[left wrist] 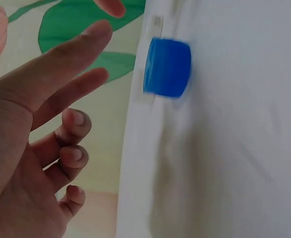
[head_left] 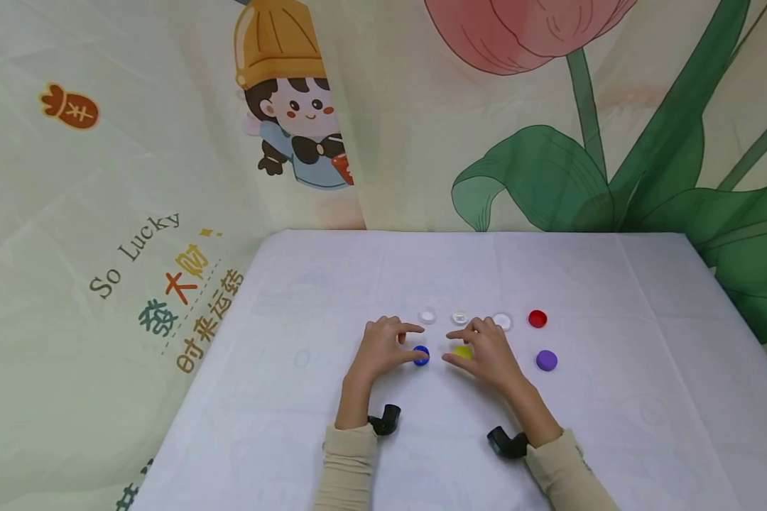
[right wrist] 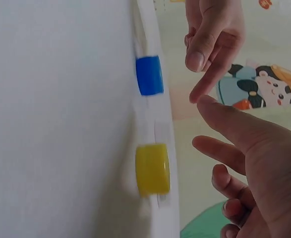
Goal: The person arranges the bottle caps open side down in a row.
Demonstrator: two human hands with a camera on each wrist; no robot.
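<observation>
My left hand [head_left: 381,346] hovers over the table beside a small blue cylinder [left wrist: 168,68]. Its thumb and index finger are extended and apart, while the other fingers curl loosely around nothing. A short yellow cylinder [right wrist: 153,170] stands below my right hand [head_left: 488,353], which is held in a similar pose, thumb and forefinger spread. In the right wrist view the blue and yellow pieces stand apart from each other and from the fingers. In the head view the left thumb partly covers the blue piece, and the right hand partly covers the yellow one.
Behind the hands lie a clear round piece [head_left: 427,315], another clear piece [head_left: 459,317], a white-rimmed disc [head_left: 502,321] and a red disc [head_left: 537,319]. A purple disc [head_left: 546,360] is at the right. The white table [head_left: 281,298] meets a printed cloth backdrop.
</observation>
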